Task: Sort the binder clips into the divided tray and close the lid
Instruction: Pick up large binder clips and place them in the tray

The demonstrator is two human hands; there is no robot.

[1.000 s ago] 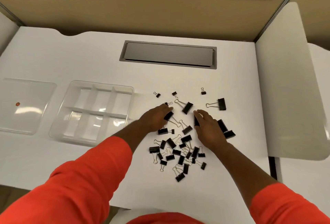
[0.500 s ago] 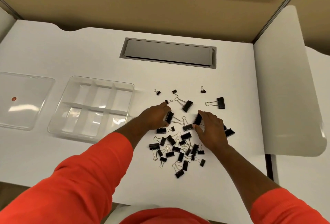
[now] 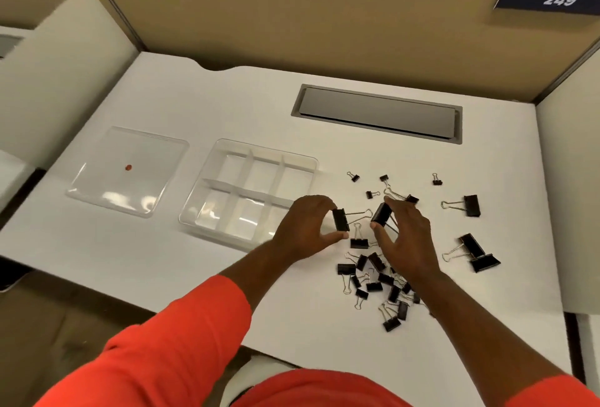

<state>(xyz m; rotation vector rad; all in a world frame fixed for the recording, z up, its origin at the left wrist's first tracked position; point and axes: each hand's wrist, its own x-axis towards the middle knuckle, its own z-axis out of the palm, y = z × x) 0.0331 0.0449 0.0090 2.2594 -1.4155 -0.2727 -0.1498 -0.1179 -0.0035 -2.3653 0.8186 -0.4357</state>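
Clips: small, light and stiff, with black steel bodies and springy wire handles. In the pile [image 3: 380, 280] the handles hook into each other, so I judge that lifting by the body will be cleaner than lifting by a loop.
Grip: thumb on one flat face of the body and fingers on the other. The painted steel looks slick, so I pinch firmly.
Left hand [image 3: 305, 228]: just right of the tray's [image 3: 266, 150] near right corner, palm turned inward. Thumb below and fingers above pinch the body of a big clip, the left clip [image 3: 341, 220]. Its handles point away from the tray.
Right hand [image 3: 406, 237]: further right of the tray, facing my left hand. Forefinger and thumb hold a second big clip, the right clip [image 3: 381, 214], with its body tilted.
Arms: both forearms reach forward from orange sleeves, wrists bent slightly toward each other.
Pile: on the bench [image 3: 227, 98], right of the tray and nearer me, with mixed sizes tangled together. Strays lie further right of the tray.
Tray: clear and divided, with no clips in it that I can see.
Lid [image 3: 107, 185]: flat on the bench, left of the tray and not touching it.
Stage: I judge the sorting has barely begun.
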